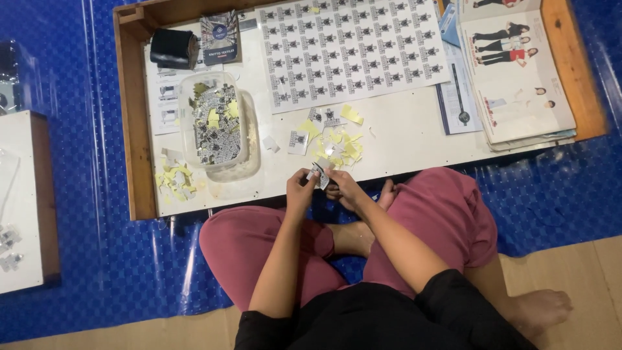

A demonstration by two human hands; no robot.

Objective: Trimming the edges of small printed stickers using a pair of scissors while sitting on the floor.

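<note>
- Hands: left hand [299,183] and right hand [343,186] share a pinching grip on a small printed sticker [319,172], at the worktop [402,133] edge.
- Yellow scraps [340,146] lie just beyond the grip; clear tub [214,123] left of it; sticker sheet [350,48] farther beyond.

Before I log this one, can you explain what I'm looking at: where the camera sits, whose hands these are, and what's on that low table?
There is no machine here. One camera, worn on a person's head, looks down at their own lap and hands. They sit cross-legged on a blue floor mat at a low white table with a wooden rim. The left hand and right hand together pinch a small printed sticker piece between their fingers. On the table lie a large white sheet of small black printed stickers, a clear plastic tub of cut stickers, scattered yellow paper scraps, a black roll, and a stack of clothing catalogues.
</note>
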